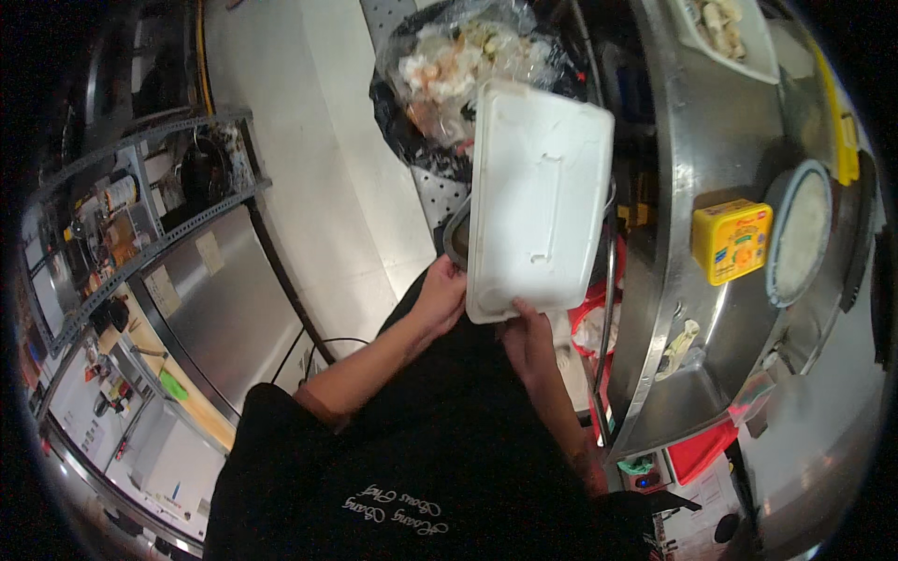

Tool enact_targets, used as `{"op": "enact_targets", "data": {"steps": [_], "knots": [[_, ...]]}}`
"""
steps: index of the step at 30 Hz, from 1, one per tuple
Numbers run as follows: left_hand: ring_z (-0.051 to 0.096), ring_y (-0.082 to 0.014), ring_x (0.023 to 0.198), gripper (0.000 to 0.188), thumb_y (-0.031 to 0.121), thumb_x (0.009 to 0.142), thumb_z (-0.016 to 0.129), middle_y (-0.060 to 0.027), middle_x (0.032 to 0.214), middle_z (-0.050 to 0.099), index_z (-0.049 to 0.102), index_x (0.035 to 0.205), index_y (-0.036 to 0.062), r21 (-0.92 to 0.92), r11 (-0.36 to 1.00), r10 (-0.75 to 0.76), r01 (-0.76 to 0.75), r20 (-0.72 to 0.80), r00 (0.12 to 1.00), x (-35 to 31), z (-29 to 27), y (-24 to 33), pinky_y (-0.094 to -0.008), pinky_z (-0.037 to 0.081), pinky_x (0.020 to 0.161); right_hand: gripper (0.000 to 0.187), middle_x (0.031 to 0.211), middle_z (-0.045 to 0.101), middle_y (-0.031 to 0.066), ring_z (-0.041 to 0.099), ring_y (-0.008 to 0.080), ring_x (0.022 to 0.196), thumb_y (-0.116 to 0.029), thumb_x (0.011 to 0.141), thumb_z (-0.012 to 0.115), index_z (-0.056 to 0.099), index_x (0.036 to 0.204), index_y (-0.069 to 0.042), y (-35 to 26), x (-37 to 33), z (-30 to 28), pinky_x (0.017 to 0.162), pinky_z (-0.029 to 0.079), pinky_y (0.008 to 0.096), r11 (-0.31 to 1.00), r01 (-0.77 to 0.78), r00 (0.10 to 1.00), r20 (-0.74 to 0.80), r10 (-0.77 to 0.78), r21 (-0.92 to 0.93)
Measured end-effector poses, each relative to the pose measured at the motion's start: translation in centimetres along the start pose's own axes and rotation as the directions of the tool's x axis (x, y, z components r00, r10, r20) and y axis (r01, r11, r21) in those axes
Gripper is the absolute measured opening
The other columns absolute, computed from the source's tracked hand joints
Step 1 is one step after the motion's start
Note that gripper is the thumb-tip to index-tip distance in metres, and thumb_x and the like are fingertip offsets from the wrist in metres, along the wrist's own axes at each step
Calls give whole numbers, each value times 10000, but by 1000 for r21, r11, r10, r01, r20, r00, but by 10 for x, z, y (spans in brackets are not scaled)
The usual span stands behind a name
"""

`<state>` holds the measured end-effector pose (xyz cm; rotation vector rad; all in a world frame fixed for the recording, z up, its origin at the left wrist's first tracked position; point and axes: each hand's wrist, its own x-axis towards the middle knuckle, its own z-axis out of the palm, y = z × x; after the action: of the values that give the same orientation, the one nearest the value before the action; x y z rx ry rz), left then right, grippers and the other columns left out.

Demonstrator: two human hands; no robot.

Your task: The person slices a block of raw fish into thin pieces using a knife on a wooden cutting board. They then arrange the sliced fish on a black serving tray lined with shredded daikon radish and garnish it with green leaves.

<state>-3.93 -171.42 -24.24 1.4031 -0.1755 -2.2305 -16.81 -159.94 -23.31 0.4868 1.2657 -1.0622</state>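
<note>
A white rectangular plastic container (538, 201) is held in front of my body, tilted, with its broad pale face toward me. My right hand (526, 323) grips its near edge, thumb over the rim and the other fingers hidden beneath. To the left, my left hand (443, 288) is closed at the lower end of a grey-rimmed container (456, 236), mostly hidden behind the white one. Just beyond stands a bin lined with a black bag (388, 122), full of food scraps and clear plastic (449, 70).
At right runs a steel counter with a sink (692, 397). On it are a yellow tub (732, 241), a blue-grey round basin (803, 234) and a white tray (748, 47) of food. Red bags (594, 323) hang below. Metal shelving (140, 224) stands at left, beside the pale floor (318, 122).
</note>
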Motion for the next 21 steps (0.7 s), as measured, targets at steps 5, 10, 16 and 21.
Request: {"op": "enact_targets", "data": {"steps": [5,10,16,21], "knots": [[678,-196,1053,316,40,960,656,-114,1202,686,587,1260,-34,24,1000,-3,2,18,1000,53,4,13,-351,566,928,419,1265,610,146,571,322,1183,-292,1026,497,535,1312,12,-2,59,38,1072,444,455,955,180,978,-143,-149,234],[682,-187,1025,268,49,975,641,-108,1177,694,613,1229,-32,-66,998,-3,8,77,997,120,29,4,-344,566,891,571,1424,516,180,497,329,1317,-261,968,596,421,1439,10,-37,125,24,1160,350,522,775,304,936,-22,-351,555],[663,-159,994,296,107,954,682,-85,1136,706,629,1216,-21,171,981,-98,87,60,993,207,48,-24,-326,539,899,561,1437,521,165,492,331,1316,-375,991,526,471,1429,-28,-59,197,-55,1136,375,507,380,-20,943,144,-301,925],[633,-168,1095,356,175,953,687,-103,1200,692,625,1241,-25,405,913,-69,-39,248,966,272,86,-22,-322,494,988,507,1401,551,204,532,344,1262,-326,1023,492,495,1415,-3,-133,242,-39,1092,429,488,588,193,859,155,-489,785]]}}
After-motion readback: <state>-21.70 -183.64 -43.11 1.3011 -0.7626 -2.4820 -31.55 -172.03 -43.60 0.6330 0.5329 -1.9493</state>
